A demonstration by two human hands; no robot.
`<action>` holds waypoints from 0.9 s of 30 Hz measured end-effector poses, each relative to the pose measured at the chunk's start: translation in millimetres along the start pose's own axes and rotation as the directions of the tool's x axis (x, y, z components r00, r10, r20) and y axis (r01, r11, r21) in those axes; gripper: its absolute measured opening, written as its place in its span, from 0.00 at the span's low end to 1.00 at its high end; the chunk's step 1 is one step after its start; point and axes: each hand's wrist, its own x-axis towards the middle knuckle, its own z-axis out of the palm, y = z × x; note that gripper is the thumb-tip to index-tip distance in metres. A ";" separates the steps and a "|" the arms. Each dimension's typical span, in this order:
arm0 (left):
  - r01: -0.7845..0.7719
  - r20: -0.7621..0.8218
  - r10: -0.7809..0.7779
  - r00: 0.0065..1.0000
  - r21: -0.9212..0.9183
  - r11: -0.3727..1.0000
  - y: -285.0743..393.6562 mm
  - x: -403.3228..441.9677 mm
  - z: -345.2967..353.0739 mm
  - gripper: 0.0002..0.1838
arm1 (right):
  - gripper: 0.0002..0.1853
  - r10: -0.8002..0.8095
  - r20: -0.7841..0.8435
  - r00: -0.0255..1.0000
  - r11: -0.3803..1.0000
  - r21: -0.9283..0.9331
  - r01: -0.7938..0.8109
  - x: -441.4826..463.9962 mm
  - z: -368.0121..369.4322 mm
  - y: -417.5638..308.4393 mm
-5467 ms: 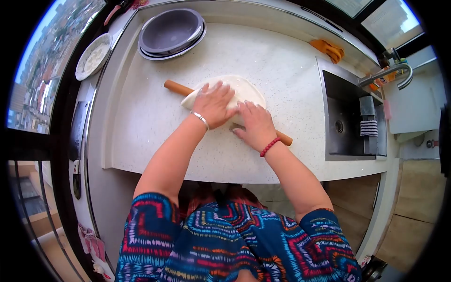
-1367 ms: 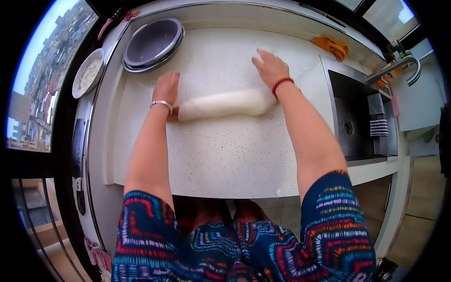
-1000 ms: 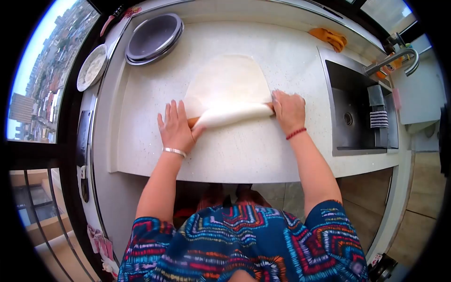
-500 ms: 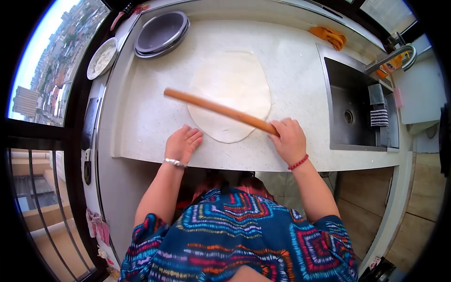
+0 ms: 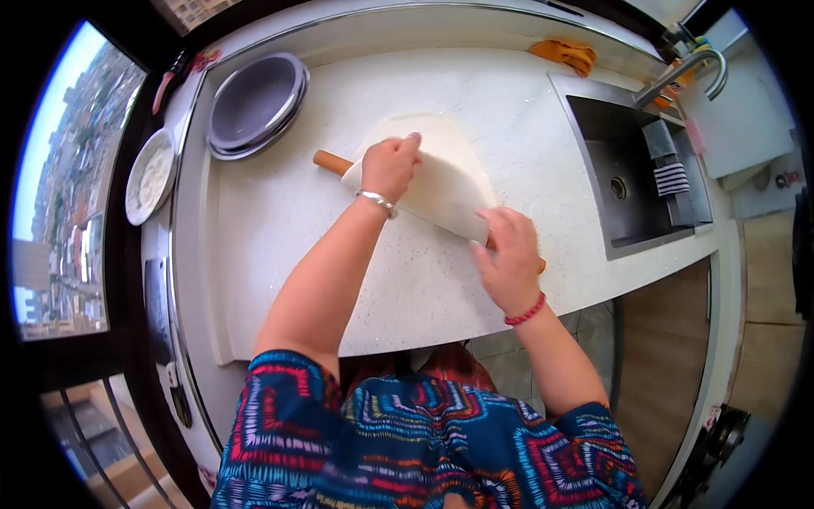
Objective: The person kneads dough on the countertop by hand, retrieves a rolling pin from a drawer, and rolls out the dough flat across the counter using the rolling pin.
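Note:
A thin sheet of dough (image 5: 445, 197) lies on the pale counter, its near edge wrapped over a wooden rolling pin (image 5: 332, 163) set at a slant. Bare wood sticks out at both ends, while the middle is under the dough. My left hand (image 5: 390, 170) is closed over the wrapped dough near the pin's left end, its fingertips hidden underneath. At the right end, my right hand (image 5: 510, 259) is slightly blurred, thumb and fingers apart, beside the dough's edge and over the pin.
Stacked grey bowls (image 5: 259, 102) stand at the back left, near a white bowl of flour-like powder (image 5: 154, 176) on the sill. A cleaver (image 5: 158, 297) lies at the left. To the right are a sink (image 5: 623, 174), a faucet (image 5: 691, 75) and an orange cloth (image 5: 564, 55).
The dough's near edge has gone from flat to wrapped over the rolling pin. My left hand has moved from the counter up onto it. My right hand has loosened from the pin's end.

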 end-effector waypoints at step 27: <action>-0.734 0.624 0.405 0.668 0.643 0.220 -75.9 -109.4 -62.0 0.54 | 0.27 -0.085 0.385 0.919 0.959 -0.220 0.181 -31.4 66.7 -68.2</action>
